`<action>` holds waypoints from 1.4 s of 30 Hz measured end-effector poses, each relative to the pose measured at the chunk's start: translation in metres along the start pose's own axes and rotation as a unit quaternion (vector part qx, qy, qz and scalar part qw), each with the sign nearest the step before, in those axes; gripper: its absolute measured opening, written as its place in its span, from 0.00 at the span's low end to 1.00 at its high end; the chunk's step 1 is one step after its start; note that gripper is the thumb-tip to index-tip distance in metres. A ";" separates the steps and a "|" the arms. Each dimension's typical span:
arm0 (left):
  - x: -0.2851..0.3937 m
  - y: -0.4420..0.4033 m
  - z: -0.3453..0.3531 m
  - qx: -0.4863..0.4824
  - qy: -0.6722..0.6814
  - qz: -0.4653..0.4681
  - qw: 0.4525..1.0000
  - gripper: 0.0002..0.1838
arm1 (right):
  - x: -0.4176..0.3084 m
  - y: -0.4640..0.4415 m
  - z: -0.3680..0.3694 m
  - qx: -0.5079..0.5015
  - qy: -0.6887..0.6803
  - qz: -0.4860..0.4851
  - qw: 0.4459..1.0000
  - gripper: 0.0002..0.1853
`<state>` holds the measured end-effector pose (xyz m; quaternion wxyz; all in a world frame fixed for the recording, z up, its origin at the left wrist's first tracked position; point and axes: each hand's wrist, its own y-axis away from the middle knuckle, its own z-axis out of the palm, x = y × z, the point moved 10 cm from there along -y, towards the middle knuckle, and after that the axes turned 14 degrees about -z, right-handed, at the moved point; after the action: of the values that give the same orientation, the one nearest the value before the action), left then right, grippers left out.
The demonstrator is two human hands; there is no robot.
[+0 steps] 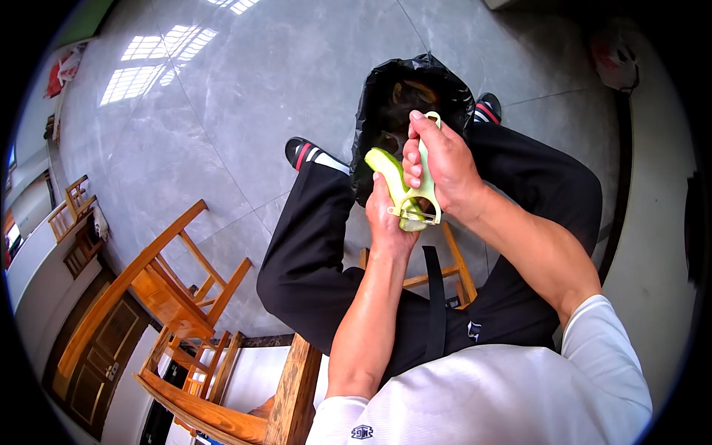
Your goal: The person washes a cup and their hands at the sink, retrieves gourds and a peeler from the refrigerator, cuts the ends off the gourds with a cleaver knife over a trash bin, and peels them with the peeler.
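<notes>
My left hand [388,219] is wrapped around the lower part of a long light green vegetable [384,162], cucumber-like in shape, with its far end pointing up and left. My right hand [448,165] grips the handle of a pale green peeler [426,178], fingers curled round it and thumb near its top end. The peeler's blade [415,216] lies across the vegetable's near end, close to my left hand. Below both hands, between my feet, stands a bin lined with a black bag [368,96]. Some scraps [415,93] lie inside it, dim and hard to make out.
Wooden chairs [174,297] stand to the left on the grey tiled floor [245,81]. Part of a wooden stool [461,271] shows beneath me, between my legs. A pale wall [653,200] runs along the right, with a plastic bag [614,63] near its far end.
</notes>
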<state>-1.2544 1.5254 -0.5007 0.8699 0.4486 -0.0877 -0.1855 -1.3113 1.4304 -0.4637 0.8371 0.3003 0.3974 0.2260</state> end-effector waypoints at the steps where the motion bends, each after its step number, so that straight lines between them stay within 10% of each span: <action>1: -0.002 0.002 0.004 -0.016 -0.008 -0.009 1.000 0.22 | 0.004 -0.001 -0.002 0.004 -0.012 0.016 1.000 0.14; 14: -0.014 0.004 -0.002 0.074 -0.034 -0.075 0.994 0.20 | 0.006 -0.014 -0.003 -0.031 0.015 -0.003 0.999 0.15; 36: -0.034 0.027 0.018 -0.105 -0.002 -0.205 0.973 0.35 | 0.016 -0.106 -0.030 -0.008 -0.019 -0.017 1.000 0.14; 42: -0.037 0.035 0.025 -0.169 0.043 -0.225 0.959 0.34 | 0.009 -0.129 -0.053 0.021 0.218 -0.115 0.969 0.16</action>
<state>-1.2879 1.5402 -0.4576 0.8718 0.3106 0.0854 -0.3691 -1.3303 1.3605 -0.5830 0.7438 0.2138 0.6073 0.1797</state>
